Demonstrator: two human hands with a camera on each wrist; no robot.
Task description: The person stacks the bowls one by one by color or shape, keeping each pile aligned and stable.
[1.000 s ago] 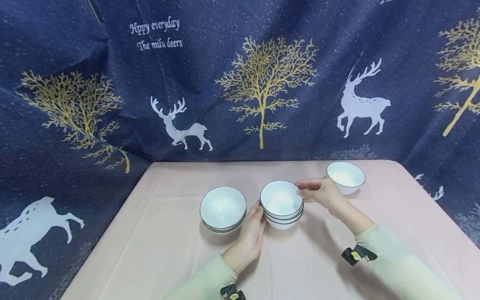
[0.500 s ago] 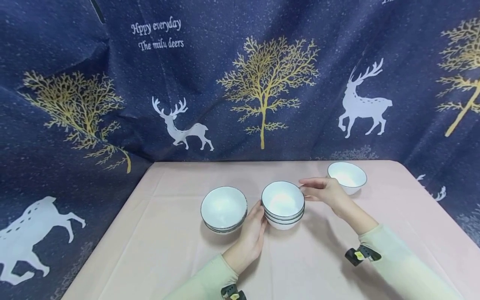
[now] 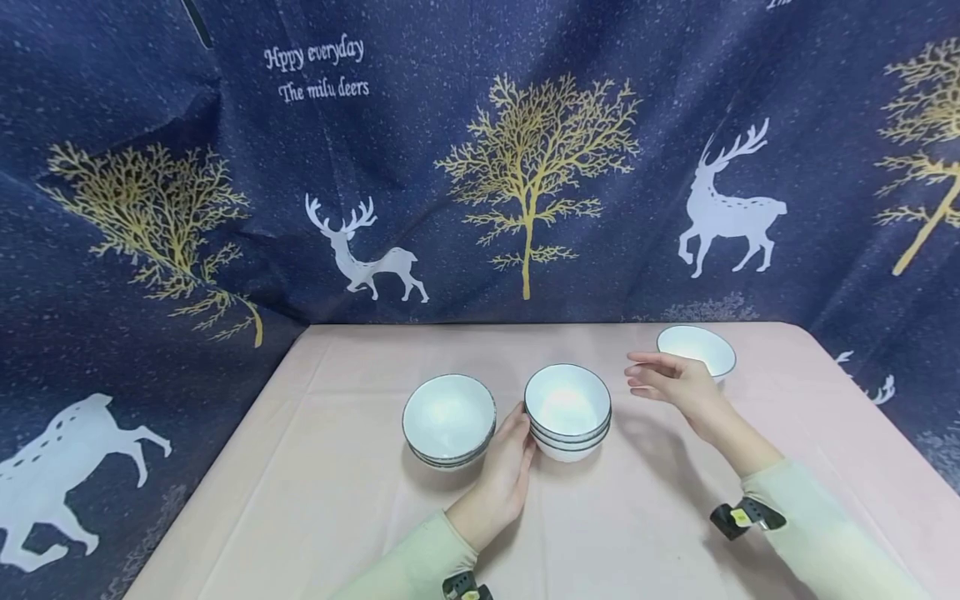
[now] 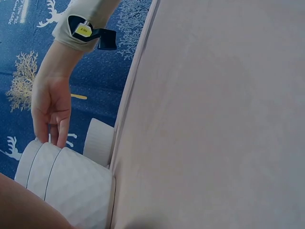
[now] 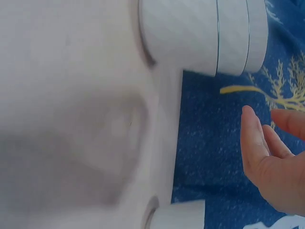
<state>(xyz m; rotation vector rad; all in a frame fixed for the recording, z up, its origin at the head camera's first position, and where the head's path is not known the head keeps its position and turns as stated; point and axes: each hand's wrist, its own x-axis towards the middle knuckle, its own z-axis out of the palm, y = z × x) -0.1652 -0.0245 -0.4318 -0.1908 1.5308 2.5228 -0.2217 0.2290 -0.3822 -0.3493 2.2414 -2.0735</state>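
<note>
White bowls with thin dark rims stand on the table in two stacks. In the head view my left hand (image 3: 497, 475) lies against the left side of the middle stack of bowls (image 3: 567, 408), fingers extended along its wall. Close on that hand's other side is the left stack of bowls (image 3: 448, 417). My right hand (image 3: 678, 387) hovers right of the middle stack, apart from it, its fingers loosely bent and holding nothing. Behind it is a single bowl (image 3: 701, 346), partly hidden by the hand. The right wrist view shows a gap between the right hand (image 5: 274, 162) and the stacked bowls (image 5: 190, 38).
A pale pink cloth covers the table (image 3: 322, 500). At its back edge hangs a dark blue curtain (image 3: 465, 50) printed with deer and golden trees. Each wrist wears a black strap with a small camera, such as the right wrist camera (image 3: 731, 518).
My right hand has let go of the middle stack's top rim and drawn away to the right, overlapping the single bowl in the head view. The left hand and the stacks stay put.
</note>
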